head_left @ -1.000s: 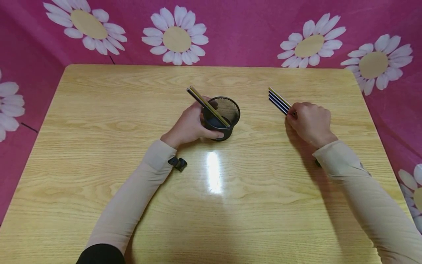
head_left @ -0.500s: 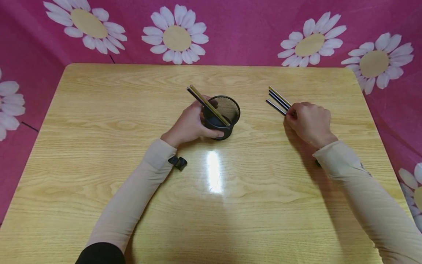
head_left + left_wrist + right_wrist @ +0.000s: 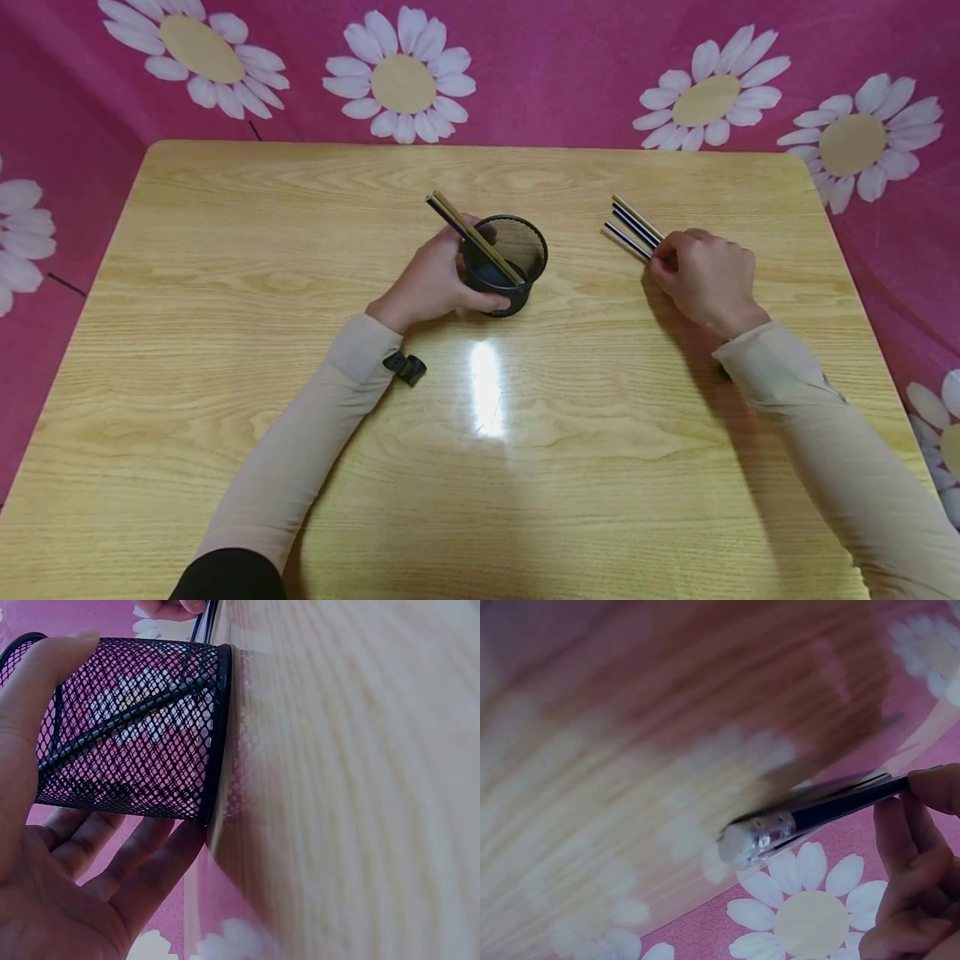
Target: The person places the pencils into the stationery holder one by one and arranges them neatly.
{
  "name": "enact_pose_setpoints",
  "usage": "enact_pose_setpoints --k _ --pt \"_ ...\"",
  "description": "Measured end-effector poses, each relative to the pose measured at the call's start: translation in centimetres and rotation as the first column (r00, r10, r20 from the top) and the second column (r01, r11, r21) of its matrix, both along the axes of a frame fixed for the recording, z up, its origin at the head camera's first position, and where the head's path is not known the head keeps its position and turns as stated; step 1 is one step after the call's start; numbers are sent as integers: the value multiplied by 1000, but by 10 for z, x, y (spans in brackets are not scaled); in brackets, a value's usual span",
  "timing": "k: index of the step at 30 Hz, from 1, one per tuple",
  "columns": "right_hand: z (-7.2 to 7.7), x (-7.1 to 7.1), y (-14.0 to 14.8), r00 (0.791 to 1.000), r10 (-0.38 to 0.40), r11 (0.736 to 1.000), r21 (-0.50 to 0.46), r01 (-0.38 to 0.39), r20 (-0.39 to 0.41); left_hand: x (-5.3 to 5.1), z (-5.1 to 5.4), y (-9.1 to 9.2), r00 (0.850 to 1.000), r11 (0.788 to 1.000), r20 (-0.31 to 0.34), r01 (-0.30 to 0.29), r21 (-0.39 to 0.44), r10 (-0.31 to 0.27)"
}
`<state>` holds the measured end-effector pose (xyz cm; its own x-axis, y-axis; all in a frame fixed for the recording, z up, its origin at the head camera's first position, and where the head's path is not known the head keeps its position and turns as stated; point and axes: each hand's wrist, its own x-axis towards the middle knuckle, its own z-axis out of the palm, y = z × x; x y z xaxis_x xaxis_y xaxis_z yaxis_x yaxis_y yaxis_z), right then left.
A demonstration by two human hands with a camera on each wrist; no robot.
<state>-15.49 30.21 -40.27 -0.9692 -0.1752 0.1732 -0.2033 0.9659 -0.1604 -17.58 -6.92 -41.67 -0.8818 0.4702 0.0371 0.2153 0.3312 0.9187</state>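
A black mesh pencil cup [image 3: 517,242] stands on the table, and my left hand [image 3: 431,279] grips it round the side. Two pencils [image 3: 465,225] lean out of it toward the far left; in the left wrist view a pencil [image 3: 120,720] shows slanting behind the mesh. Farther right, my right hand [image 3: 708,279] is over the near ends of several striped pencils [image 3: 637,218] on the table. Its thumb and finger pinch a dark pencil [image 3: 844,806] with a metal band and white eraser. Which of the bunch this is, the hand partly hides.
The wooden table [image 3: 570,467] fills most of the view, with a bright light reflection in front of the cup. A pink cloth [image 3: 547,75] with white daisies hangs behind and at the sides. A small black device [image 3: 405,367] sits at the left wrist.
One pencil under the right hand has shifted slightly left, apart from the others in the bunch. The left hand and the cup have stayed in place.
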Motion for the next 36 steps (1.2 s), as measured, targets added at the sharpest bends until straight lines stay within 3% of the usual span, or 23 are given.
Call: enact_pose_setpoints --k 22,30,36 --pt "5 11 -10 992 14 986 -165 -34 -122 1 0 0 1000 1000 1 1 17 -1" --pt "12 12 -19 986 12 967 -250 -54 -166 0 -2 0 1000 1000 -2 1 15 0" --pt "22 14 -31 978 20 938 -335 -90 -206 1 -1 0 1000 1000 0 -3 5 3"
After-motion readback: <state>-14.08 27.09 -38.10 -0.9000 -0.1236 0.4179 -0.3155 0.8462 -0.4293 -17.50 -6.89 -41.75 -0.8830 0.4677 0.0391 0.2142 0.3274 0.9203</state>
